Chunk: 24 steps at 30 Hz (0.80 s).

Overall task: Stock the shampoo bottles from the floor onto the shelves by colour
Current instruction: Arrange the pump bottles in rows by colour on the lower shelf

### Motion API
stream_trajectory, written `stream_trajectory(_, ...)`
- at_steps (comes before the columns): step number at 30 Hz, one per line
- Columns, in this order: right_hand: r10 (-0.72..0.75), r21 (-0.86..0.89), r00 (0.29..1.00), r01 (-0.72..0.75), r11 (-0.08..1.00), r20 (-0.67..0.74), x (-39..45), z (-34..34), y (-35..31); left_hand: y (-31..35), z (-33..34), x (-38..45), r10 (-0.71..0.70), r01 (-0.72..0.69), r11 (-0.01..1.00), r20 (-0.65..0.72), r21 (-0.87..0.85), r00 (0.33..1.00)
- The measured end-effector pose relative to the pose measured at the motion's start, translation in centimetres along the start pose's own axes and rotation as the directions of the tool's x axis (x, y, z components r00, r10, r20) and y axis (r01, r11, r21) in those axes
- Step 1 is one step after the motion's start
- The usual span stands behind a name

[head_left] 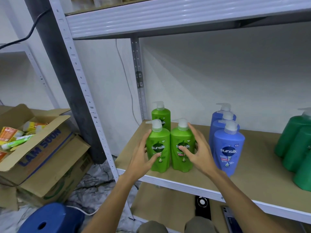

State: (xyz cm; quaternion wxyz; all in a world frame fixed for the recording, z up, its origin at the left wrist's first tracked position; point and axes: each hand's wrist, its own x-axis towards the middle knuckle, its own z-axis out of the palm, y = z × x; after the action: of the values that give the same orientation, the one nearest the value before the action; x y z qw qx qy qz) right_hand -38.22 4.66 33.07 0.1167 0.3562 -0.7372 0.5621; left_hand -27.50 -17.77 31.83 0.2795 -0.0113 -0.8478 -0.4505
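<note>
On the shelf before you, three bottles stand at 12 o'clock: two side by side in front, touching, one behind the left one. Your left hand is at their 9 o'clock, your right hand at their 3. A second row, three deep, stands at 1 o'clock; a third group at 2. A box sits on the floor at 9 o'clock, a stool at 7.

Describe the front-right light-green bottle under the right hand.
The front-right light-green bottle is glossy plastic with a translucent white pump top and a dark round Sunsilk label. It stands upright near the shelf front edge, beside its twin. The right hand rests spread fingers on its label and right side.
</note>
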Motion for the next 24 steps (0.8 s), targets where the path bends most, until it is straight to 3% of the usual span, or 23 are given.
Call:
stream_trajectory(14,0.062,0.088,0.997,-0.059,0.994,-0.038,-0.6,0.7,2.2,-1.9,-1.0,3.0,-0.084,0.086,0.995,0.038,-0.049,0.996)
stream_trajectory(24,0.064,0.079,0.998,-0.062,0.995,-0.015,-0.8,1.0,2.6,-3.4,-1.8,6.7,-0.06,0.057,0.998,0.084,0.033,0.995)
